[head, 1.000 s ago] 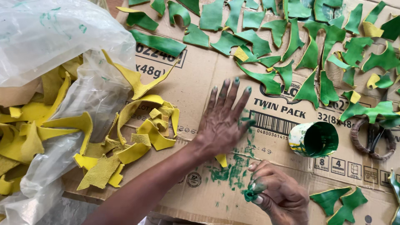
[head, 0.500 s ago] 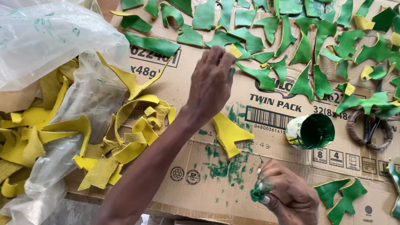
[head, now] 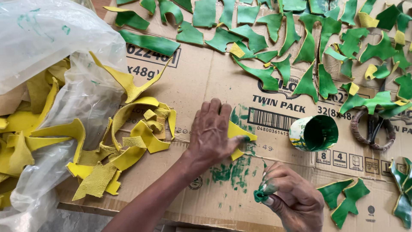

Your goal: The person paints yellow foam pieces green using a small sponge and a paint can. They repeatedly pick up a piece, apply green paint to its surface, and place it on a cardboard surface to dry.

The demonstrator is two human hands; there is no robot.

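Two hands of mine are at work in the lower middle of the head view, over a flattened cardboard sheet (head: 206, 77) that covers the table. My left hand (head: 212, 137) lies flat, palm down, fingers spread and pointing toward the top of the frame; its grip is not closed on anything, it simply presses on a yellow scrap (head: 241, 136) whose pointed end pokes out to the right from under my fingers. That scrap's long axis runs roughly from lower left to upper right.

My right hand (head: 289, 195), in the lower right of the frame, has its grip pinched narrow around a small green dauber (head: 260, 196), wet with paint, held at my fingertips. The yellow scrap lies up and to the left of the dauber, near but not touching, with green smears (head: 234, 169) on the cardboard between them. The right hand is the nearer one to the scrap's exposed tip.

Just right of the scrap, a small paint pot (head: 314, 133) lies tilted on its side, its green inside facing me. Beyond it, at the right edge, sits a dark looped tool (head: 372, 129).

Unpainted yellow scraps (head: 128, 141) are heaped at centre left, spilling from a clear plastic bag (head: 47, 47) in the upper left. Green painted pieces (head: 266, 38) are spread across the top of the frame, and a few more (head: 343, 199) lie at lower right.
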